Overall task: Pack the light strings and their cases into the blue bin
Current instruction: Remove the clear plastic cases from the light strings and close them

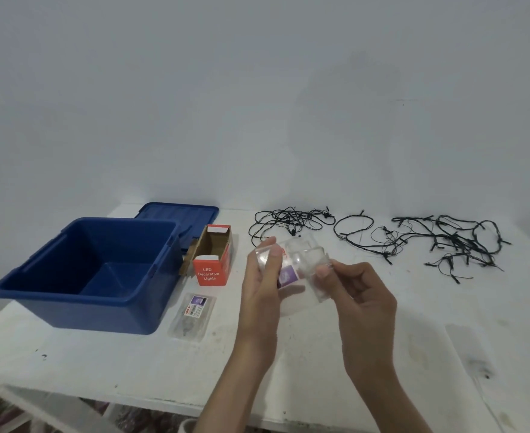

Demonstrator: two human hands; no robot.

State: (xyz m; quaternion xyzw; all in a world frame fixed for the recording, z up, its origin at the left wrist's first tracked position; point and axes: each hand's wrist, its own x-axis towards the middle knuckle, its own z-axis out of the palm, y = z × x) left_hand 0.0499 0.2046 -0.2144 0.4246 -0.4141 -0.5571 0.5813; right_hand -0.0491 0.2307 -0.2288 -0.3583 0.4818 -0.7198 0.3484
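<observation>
A clear plastic case (301, 260) with a purple label is held above the table's middle. My left hand (265, 282) grips its left side, thumb on top. My right hand (360, 292) pinches the case's clear flap on the right. The open blue bin (151, 295) stands at the left with nothing in it. An open orange LED lights box (213, 260) stands beside the bin. A second clear case (192, 317) lies flat in front of that box. Dark light strings lie loose along the table's back: one tangle (288, 221), a loop (360, 232), a bigger tangle (457, 242).
The bin's blue lid (182, 214) lies behind the bin against the wall. The white table (320, 364) is stained, with its front edge close to me. A pale wall rises right behind the table.
</observation>
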